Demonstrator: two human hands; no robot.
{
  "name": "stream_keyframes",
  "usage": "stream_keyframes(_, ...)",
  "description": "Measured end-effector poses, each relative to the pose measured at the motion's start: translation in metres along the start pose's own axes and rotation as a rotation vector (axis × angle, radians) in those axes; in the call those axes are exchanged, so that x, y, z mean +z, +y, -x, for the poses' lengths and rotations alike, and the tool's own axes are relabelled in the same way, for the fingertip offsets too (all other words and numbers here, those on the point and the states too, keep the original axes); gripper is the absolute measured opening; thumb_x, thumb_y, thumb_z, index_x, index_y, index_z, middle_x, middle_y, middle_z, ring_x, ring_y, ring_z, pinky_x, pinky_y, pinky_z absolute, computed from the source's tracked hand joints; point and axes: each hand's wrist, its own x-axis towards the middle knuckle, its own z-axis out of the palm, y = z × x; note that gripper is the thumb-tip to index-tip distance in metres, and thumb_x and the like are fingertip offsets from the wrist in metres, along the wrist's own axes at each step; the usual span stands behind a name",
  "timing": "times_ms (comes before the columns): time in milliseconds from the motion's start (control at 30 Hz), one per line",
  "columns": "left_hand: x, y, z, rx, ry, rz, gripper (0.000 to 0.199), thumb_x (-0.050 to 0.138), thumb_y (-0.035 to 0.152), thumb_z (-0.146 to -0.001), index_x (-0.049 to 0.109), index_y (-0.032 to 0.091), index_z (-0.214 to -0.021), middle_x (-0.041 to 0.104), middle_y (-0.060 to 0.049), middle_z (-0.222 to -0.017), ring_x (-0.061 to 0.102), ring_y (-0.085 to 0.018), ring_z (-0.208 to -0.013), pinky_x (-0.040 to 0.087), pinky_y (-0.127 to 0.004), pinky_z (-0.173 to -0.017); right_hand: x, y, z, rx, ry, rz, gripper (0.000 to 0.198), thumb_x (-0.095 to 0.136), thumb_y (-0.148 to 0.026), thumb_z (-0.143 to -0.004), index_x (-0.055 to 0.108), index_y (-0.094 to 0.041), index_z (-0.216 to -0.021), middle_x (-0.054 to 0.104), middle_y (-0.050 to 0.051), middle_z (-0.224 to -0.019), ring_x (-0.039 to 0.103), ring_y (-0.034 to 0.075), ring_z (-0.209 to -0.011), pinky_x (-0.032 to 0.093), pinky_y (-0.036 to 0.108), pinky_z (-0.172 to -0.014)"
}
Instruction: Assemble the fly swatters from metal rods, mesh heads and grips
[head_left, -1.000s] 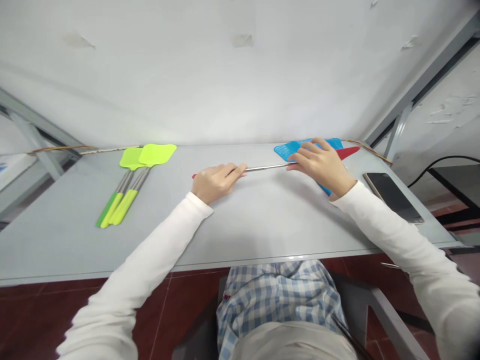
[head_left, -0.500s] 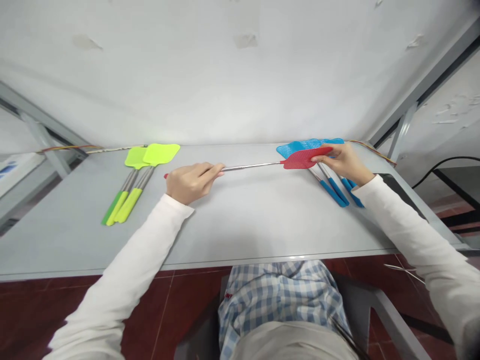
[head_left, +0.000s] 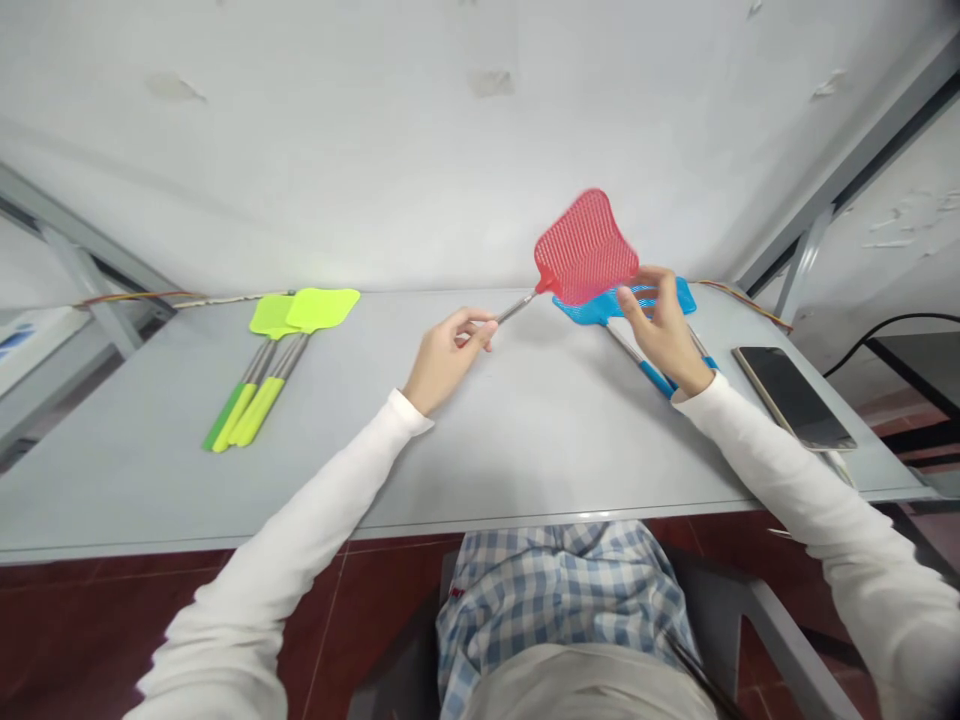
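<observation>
The left hand (head_left: pixel 442 358) pinches the red fly swatter's (head_left: pixel 583 248) shaft in its fingers, head raised off the surface (head_left: pixel 525 440). The right hand's (head_left: pixel 664 325) fingers, loosely spread, touch its mesh edge. Beyond them lie sorted blue swatters (head_left: pixel 637 298); the green swatters (head_left: pixel 289 335) are well left. The red one appears unplaced.

A: Red fly swatter (head_left: pixel 583 247) — what is its pose?

B: Raised off the grey table, mesh head tilted up and facing the camera, in front of the white wall. The head is a flat red plastic grid, roughly square with rounded corners, narrowing to a neck at its lower left.

A: And the shaft?

B: Thin bright metal rod (head_left: pixel 516 307), running down and left from the neck at a slant. Its lower end is pinched in the left hand (head_left: pixel 444 358); no handle shows past the fingers. The right hand (head_left: pixel 660 325) touches the head's lower right edge with its fingertips
</observation>
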Motion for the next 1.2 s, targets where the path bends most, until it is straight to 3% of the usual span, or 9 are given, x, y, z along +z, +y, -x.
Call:
stream_keyframes(100,0.024,0.012,0.000,-0.243,-0.168,0.434,0.027,0.058,0.033,-0.089,0.060,0.018,-0.111,0.062,0.000,-0.082,0.055,-0.006,-0.054,0.044,-0.022,-0.054,0.017,0.001,0.008,-0.030,-0.048,0.119,0.038,0.033,-0.046,-0.099,0.056,-0.019,-0.112,0.063,0.013,-0.108,0.059,0.023,-0.096,0.050,0.037,-0.081)
stream_keyframes(167,0.040,0.017,0.003,-0.352,-0.222,0.604,0.022,0.058,0.024,-0.088,0.058,0.016,-0.108,0.061,-0.001,-0.087,0.063,-0.008,-0.064,0.050,-0.023,-0.063,0.024,0.009,0.012,-0.064,-0.124,0.321,0.031,0.040,-0.040,-0.096,0.057,-0.016,-0.106,0.063,0.017,-0.104,0.058,0.028,-0.098,0.047,0.042,-0.085)
stream_keyframes(267,0.057,0.015,0.007,-0.467,-0.243,0.697,0.015,0.057,0.021,-0.089,0.056,0.015,-0.102,0.062,-0.003,-0.090,0.069,-0.012,-0.078,0.053,-0.029,-0.079,0.025,0.027,0.017,0.006,-0.204,0.624,0.028,0.047,-0.030,-0.089,0.057,-0.009,-0.105,0.062,0.024,-0.105,0.057,0.035,-0.099,0.044,0.045,-0.082)
stream_keyframes(367,0.067,0.007,0.008,-0.528,-0.288,0.610,0.013,0.060,0.023,-0.087,0.059,0.014,-0.096,0.068,-0.007,-0.093,0.068,-0.014,-0.082,0.052,-0.031,-0.083,0.020,0.043,0.021,0.105,-0.301,0.677,0.027,0.046,-0.025,-0.088,0.055,-0.009,-0.108,0.065,0.024,-0.101,0.062,0.034,-0.089,0.043,0.039,-0.072)
stream_keyframes(567,0.087,0.006,-0.004,-0.459,-0.343,0.448,0.017,0.065,0.021,-0.081,0.061,0.015,-0.096,0.074,-0.008,-0.095,0.065,-0.017,-0.094,0.049,-0.030,-0.084,0.017,0.056,0.017,0.154,-0.336,0.591,0.024,0.049,-0.017,-0.084,0.054,-0.010,-0.107,0.070,0.018,-0.083,0.067,0.033,-0.081,0.043,0.035,-0.067)
stream_keyframes(767,0.117,0.010,-0.028,-0.430,-0.348,0.343,0.020,0.074,0.021,-0.076,0.061,0.013,-0.089,0.070,-0.006,-0.084,0.063,-0.012,-0.065,0.051,-0.030,-0.074,0.006,0.062,0.012,0.254,-0.346,0.416,0.027,0.049,-0.030,-0.090,0.059,-0.012,-0.108,0.068,0.008,-0.070,0.063,0.024,-0.068,0.043,0.031,-0.065)
stream_keyframes(867,0.129,0.013,-0.033,-0.378,-0.363,0.261,0.039,0.079,0.025,-0.074,0.059,0.011,-0.104,0.069,-0.007,-0.087,0.063,-0.012,-0.060,0.051,-0.029,-0.072,0.000,0.069,0.016,0.193,-0.294,0.386,0.030,0.043,-0.028,-0.092,0.062,-0.012,-0.109,0.068,0.010,-0.078,0.063,0.023,-0.077,0.046,0.032,-0.073)
stream_keyframes(1000,0.140,0.023,-0.032,-0.311,-0.426,0.159,0.067,0.080,0.028,-0.074,0.046,0.009,-0.129,0.070,-0.008,-0.090,0.064,-0.012,-0.058,0.052,-0.028,-0.069,-0.001,0.080,0.028,0.074,-0.214,0.552,0.033,0.049,-0.028,-0.087,0.067,-0.011,-0.108,0.062,0.020,-0.105,0.057,0.031,-0.101,0.044,0.043,-0.089)
stream_keyframes(1200,0.153,0.038,-0.031,-0.252,-0.470,0.012,0.056,0.068,0.025,-0.084,0.042,0.008,-0.131,0.067,-0.003,-0.078,0.059,-0.010,-0.051,0.052,-0.025,-0.064,-0.002,0.091,0.034,0.154,-0.210,0.530,0.042,0.041,-0.014,-0.083,0.068,-0.010,-0.114,0.055,0.016,-0.092,0.053,0.029,-0.094,0.043,0.041,-0.090)
